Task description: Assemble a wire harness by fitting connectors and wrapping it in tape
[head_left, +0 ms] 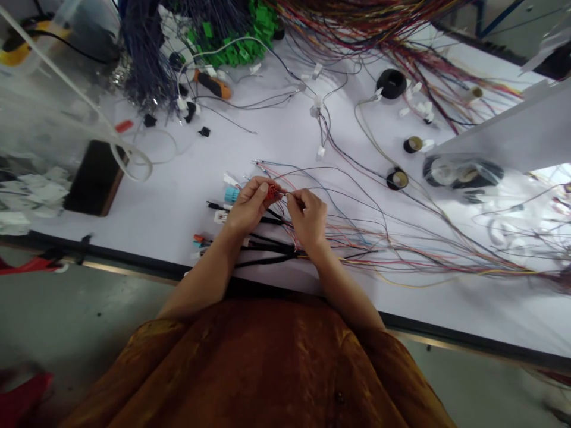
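Between the thumb and fingers of my left hand (250, 205) is a red connector housing (273, 191), its face with small holes turned toward my right. My right hand (308, 215) pinches a thin wire (284, 194) close against that connector; whether its tip is inside a hole I cannot tell. Under both hands runs a wire harness (267, 242) with black-sleeved branches. Beside my left hand lie a light-blue connector (231, 194) and a white connector (220, 217). Loose wire ends with metal terminals (259, 162) lie just beyond my fingers.
A dark phone (93, 178) lies at the left. Farther back are green connectors (241, 47) on dark wires, an orange-and-black tool (214, 85) and a black tape roll (391, 84). Smaller rolls (397, 178) stand at the right, near a plastic-wrapped bundle (464, 171).
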`<state>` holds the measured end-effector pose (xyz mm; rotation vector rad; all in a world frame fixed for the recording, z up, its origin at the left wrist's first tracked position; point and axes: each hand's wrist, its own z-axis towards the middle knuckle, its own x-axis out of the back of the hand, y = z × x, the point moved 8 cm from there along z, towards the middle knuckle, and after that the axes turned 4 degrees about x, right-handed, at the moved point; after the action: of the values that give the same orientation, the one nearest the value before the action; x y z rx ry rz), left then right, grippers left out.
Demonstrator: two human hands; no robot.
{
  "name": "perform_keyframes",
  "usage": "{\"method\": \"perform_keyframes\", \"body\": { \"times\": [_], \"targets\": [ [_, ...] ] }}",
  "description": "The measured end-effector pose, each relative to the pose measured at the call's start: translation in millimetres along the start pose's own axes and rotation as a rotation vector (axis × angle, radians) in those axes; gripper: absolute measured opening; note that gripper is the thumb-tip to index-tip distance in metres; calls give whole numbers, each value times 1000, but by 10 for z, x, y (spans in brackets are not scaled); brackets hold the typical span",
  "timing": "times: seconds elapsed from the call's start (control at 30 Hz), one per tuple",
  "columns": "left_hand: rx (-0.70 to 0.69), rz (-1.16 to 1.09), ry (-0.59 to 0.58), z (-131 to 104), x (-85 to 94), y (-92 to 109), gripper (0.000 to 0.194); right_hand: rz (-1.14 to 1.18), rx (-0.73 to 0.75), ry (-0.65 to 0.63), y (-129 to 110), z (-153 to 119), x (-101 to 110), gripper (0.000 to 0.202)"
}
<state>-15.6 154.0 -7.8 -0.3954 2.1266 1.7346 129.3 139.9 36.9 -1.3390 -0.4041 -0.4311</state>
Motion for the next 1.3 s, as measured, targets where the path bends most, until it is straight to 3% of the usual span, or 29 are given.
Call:
{"method": "perform_keyframes", "body": {
  "times": [0.6,0.73,0.87,1.0,1.1,1.2,1.3],
  "targets": [
    [-16,159,12,-40,-13,-74,28,-59,55,-11,58,-51,-142,23],
    [-40,149,31,-64,-35,-26,26,90,-15,-53,107,-52,-148,22],
    [-40,267,6,-81,-79,-16,23,206,-35,0,144,-106,-103,22],
    [55,97,-9,-28,-38,-156,27,226,-14,1,142,-142,-90,20],
    [101,38,10,-4,-4,-218,31,373,-146,-25,235,-141,-131,21],
    [33,180,13,-30,-42,-122,31,471,-267,-39,322,-146,-184,24],
    [-63,384,-10,-77,-126,5,32,432,-240,-30,325,-149,-192,20]
  ]
}}
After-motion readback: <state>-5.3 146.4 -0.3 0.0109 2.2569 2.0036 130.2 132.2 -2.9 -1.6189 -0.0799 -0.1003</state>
